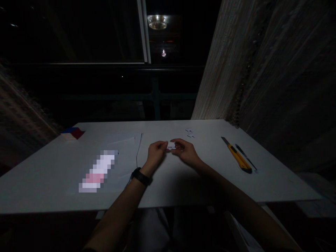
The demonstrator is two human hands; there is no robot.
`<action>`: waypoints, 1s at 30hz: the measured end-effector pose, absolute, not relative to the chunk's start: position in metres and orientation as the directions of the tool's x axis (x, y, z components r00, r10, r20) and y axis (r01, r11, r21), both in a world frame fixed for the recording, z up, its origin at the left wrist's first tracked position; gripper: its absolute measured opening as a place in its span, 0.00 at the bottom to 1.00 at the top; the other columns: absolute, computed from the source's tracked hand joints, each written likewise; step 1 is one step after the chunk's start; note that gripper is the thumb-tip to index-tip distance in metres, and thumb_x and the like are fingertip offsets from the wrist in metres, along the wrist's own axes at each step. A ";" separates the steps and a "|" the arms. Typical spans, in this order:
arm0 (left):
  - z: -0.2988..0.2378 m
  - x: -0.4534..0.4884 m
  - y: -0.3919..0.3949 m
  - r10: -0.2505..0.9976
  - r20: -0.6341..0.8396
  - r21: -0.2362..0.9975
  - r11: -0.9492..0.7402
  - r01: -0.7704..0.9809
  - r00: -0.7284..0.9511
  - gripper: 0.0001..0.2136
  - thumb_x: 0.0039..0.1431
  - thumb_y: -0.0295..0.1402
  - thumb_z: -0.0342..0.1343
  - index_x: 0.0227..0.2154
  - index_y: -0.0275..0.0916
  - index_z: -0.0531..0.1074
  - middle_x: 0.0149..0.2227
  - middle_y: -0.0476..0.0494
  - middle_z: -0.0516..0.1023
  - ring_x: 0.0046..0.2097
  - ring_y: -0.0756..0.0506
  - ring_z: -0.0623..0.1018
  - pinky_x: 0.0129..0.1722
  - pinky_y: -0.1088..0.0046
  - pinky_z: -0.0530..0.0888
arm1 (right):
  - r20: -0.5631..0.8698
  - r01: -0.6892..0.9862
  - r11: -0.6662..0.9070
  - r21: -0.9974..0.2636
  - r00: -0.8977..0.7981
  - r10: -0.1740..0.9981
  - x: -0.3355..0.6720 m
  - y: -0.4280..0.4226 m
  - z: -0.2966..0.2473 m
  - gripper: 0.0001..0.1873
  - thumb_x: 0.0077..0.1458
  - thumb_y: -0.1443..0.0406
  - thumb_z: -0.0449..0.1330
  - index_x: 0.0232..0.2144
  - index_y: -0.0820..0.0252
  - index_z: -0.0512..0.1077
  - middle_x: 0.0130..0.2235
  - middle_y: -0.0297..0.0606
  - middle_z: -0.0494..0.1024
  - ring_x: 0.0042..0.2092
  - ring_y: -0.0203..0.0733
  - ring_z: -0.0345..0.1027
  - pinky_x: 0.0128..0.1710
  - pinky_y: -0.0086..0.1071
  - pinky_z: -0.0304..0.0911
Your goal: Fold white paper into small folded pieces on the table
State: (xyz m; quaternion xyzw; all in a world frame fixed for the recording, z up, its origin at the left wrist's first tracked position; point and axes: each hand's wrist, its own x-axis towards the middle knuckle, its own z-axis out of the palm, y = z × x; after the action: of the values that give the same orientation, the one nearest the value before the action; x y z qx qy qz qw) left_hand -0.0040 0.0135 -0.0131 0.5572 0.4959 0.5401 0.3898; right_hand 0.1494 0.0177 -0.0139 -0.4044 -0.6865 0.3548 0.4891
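A small white piece of paper [171, 145] is held between my two hands above the middle of the table. My left hand [156, 153], with a dark watch on its wrist, pinches the left side of the paper. The fingers of my right hand [186, 151] close on its right side. Dark marks or folds show on the paper, too small to make out. Beyond my right hand lie small white paper pieces [189, 133] with dark marks on them.
On the white table [210, 136], a yellow box cutter [238, 157] with its blade out lies at right beside a dark pen [245, 155]. Paper sheets [126, 150] and a blurred-out bright object [98, 171] are at left. A red and blue block [72, 133] sits at the far left corner.
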 end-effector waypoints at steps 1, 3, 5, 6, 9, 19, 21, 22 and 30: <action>-0.013 -0.004 0.014 0.977 0.199 0.977 -0.192 0.098 -0.076 0.14 0.47 0.43 0.56 0.25 0.34 0.73 0.20 0.47 0.73 0.22 0.50 0.70 0.22 0.76 0.64 | 0.385 0.216 0.420 -0.882 -0.183 0.904 0.149 0.018 -0.014 0.19 0.39 0.67 0.63 0.38 0.58 0.73 0.30 0.34 0.72 0.31 0.35 0.65 0.33 0.30 0.62; -0.013 -0.002 0.013 0.981 0.180 0.983 -0.177 0.052 -0.077 0.14 0.46 0.43 0.58 0.25 0.34 0.73 0.20 0.47 0.73 0.22 0.50 0.70 0.22 0.76 0.65 | 0.384 0.219 0.411 -0.885 -0.158 0.910 0.148 0.018 -0.015 0.16 0.40 0.67 0.62 0.37 0.60 0.74 0.29 0.34 0.73 0.31 0.36 0.65 0.33 0.31 0.62; -0.012 -0.001 0.012 0.983 0.167 0.986 -0.167 0.015 -0.073 0.14 0.45 0.43 0.58 0.25 0.34 0.73 0.20 0.47 0.74 0.21 0.50 0.70 0.22 0.76 0.65 | 0.381 0.220 0.404 -0.888 -0.142 0.914 0.147 0.018 -0.016 0.16 0.41 0.67 0.62 0.37 0.60 0.75 0.29 0.35 0.74 0.31 0.36 0.66 0.33 0.31 0.62; -0.011 0.000 0.011 0.984 0.163 0.987 -0.163 -0.004 -0.069 0.14 0.45 0.43 0.59 0.26 0.33 0.73 0.20 0.47 0.74 0.21 0.51 0.70 0.22 0.76 0.66 | 0.377 0.222 0.399 -0.890 -0.135 0.916 0.147 0.018 -0.015 0.17 0.41 0.66 0.62 0.37 0.60 0.75 0.29 0.35 0.75 0.31 0.37 0.66 0.33 0.31 0.62; -0.009 0.002 0.010 0.987 0.156 0.985 -0.159 -0.068 -0.041 0.16 0.45 0.42 0.60 0.30 0.32 0.74 0.21 0.46 0.74 0.22 0.51 0.71 0.23 0.76 0.67 | 0.359 0.229 0.373 -0.899 -0.104 0.928 0.148 0.019 -0.014 0.17 0.41 0.65 0.62 0.38 0.61 0.75 0.29 0.36 0.76 0.31 0.38 0.67 0.34 0.32 0.62; -0.005 0.004 0.006 0.987 0.154 0.988 -0.155 -0.012 -0.045 0.19 0.37 0.31 0.65 0.37 0.34 0.74 0.28 0.47 0.71 0.26 0.53 0.71 0.28 0.77 0.69 | 0.329 0.123 0.337 -0.934 -0.080 0.941 0.151 0.023 -0.013 0.17 0.38 0.64 0.63 0.36 0.62 0.76 0.28 0.37 0.76 0.29 0.38 0.67 0.31 0.31 0.63; -0.005 0.004 0.007 0.986 0.159 0.987 -0.160 -0.004 -0.038 0.20 0.36 0.30 0.66 0.37 0.34 0.74 0.29 0.47 0.71 0.27 0.53 0.71 0.29 0.77 0.69 | 0.318 0.076 0.325 -0.943 -0.089 0.944 0.151 0.024 -0.014 0.17 0.38 0.64 0.63 0.36 0.62 0.76 0.27 0.36 0.75 0.28 0.36 0.65 0.29 0.30 0.62; -0.005 0.004 0.007 0.986 0.164 0.986 -0.164 -0.001 -0.036 0.20 0.36 0.30 0.66 0.37 0.34 0.74 0.29 0.47 0.71 0.27 0.53 0.72 0.29 0.77 0.69 | 0.310 0.052 0.315 -0.948 -0.090 0.947 0.152 0.024 -0.015 0.18 0.38 0.64 0.63 0.36 0.62 0.76 0.26 0.36 0.75 0.27 0.36 0.65 0.28 0.30 0.61; -0.004 0.005 0.006 0.980 0.201 0.979 -0.201 -0.039 -0.002 0.18 0.40 0.30 0.62 0.39 0.34 0.73 0.31 0.44 0.74 0.30 0.50 0.74 0.29 0.77 0.71 | 0.256 -0.107 0.245 -0.964 -0.107 0.961 0.154 0.024 -0.015 0.18 0.36 0.61 0.66 0.34 0.62 0.76 0.29 0.38 0.77 0.30 0.38 0.68 0.32 0.32 0.62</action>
State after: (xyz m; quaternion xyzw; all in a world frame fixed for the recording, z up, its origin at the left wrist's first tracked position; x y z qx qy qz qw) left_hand 0.0045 0.0056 -0.0045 0.5385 0.4366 0.5571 0.4572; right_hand 0.1538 0.0237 -0.0147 -0.3777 -0.5648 0.4845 0.5510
